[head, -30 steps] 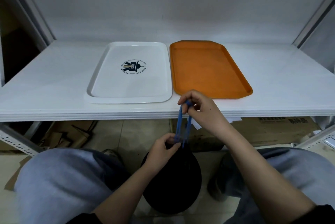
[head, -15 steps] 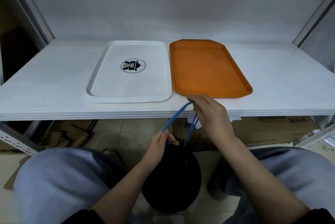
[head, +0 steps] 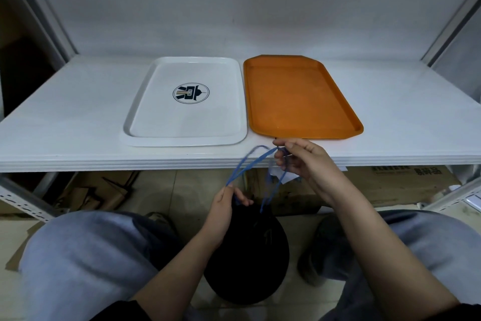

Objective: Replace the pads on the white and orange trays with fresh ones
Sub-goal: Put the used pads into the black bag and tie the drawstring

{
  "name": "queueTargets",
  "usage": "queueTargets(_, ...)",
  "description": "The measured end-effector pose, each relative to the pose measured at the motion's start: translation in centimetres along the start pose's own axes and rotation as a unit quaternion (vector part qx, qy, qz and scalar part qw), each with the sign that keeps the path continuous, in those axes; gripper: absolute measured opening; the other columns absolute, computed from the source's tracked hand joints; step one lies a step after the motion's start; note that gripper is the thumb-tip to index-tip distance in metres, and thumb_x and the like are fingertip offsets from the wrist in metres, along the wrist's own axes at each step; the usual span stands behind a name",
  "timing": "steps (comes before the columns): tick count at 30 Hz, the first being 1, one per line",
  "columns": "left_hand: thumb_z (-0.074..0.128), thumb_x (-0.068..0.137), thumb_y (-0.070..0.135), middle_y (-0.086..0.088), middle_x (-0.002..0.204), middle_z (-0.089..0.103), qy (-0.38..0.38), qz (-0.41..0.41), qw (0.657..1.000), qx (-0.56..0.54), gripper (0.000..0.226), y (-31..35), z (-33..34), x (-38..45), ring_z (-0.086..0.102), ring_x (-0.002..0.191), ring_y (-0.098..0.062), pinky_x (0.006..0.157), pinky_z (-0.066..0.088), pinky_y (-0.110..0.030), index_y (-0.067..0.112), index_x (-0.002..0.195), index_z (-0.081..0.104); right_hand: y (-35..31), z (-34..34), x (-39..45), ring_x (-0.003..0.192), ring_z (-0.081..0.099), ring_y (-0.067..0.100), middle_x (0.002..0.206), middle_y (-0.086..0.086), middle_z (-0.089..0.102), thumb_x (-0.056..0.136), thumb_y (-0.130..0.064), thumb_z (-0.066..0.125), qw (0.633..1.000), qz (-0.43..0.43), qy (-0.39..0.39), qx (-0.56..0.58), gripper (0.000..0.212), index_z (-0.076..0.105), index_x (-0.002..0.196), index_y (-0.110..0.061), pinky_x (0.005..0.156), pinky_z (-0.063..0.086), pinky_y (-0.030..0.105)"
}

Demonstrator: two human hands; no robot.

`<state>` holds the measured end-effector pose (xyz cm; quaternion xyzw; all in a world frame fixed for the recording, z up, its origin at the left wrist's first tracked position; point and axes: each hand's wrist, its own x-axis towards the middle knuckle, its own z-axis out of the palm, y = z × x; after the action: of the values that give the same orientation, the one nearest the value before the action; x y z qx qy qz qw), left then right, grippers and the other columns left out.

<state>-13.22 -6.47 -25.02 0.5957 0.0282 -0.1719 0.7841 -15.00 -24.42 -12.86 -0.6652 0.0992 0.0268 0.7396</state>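
Both trays lie bare on the surface just beyond my hands, the white tray [head: 186, 102] ahead of the left hand [head: 226, 210] and the orange tray [head: 296, 98] ahead of the right hand [head: 303, 162]; I see no pads. The left hand pinches the neck of the black bag [head: 247, 255], the right hand grips its blue drawstring [head: 250, 164]. I judge the bag soft and light, so the neck is the best hold, while the cord is thin and may slip.
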Motion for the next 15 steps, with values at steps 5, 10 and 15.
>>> queueTargets(5,0.028,0.103,0.015,-0.012,0.061,0.054,-0.005,0.006,1.000,0.014,0.043,0.5,0.2,-0.3,0.064,0.062,-0.014,0.067,0.050,-0.020,0.004,0.067,0.048,-0.1,0.1,-0.1,0.079,0.065,0.013,0.088,0.001,0.071,0.094,-0.008,0.052,0.998,-0.001,-0.045,0.050,0.022,0.066,0.108,-0.015,0.080,0.053,0.026)
queueTargets(10,0.031,0.102,0.010,0.001,0.069,0.066,0.004,0.031,0.997,0.075,0.034,0.8,0.5,-0.5,0.063,0.068,-0.004,0.076,0.047,-0.020,0.004,0.082,0.058,0.2,0.7,0.0,0.081,0.065,0.013,0.091,-0.001,0.070,0.091,0.002,0.054,0.998,-0.036,-0.044,-0.002,0.028,0.066,0.106,-0.018,0.085,0.051,0.032)
queueTargets(15,0.023,0.103,0.007,-0.003,0.092,0.065,-0.023,0.044,0.994,0.102,0.034,1.3,1.1,-1.8,0.063,0.081,0.001,0.077,0.047,-0.010,0.004,0.116,0.054,0.3,1.7,0.5,0.071,0.064,0.014,0.085,0.009,0.063,0.088,-0.003,0.062,0.994,-0.059,0.010,-0.089,0.024,0.068,0.100,-0.023,0.076,0.056,0.029)
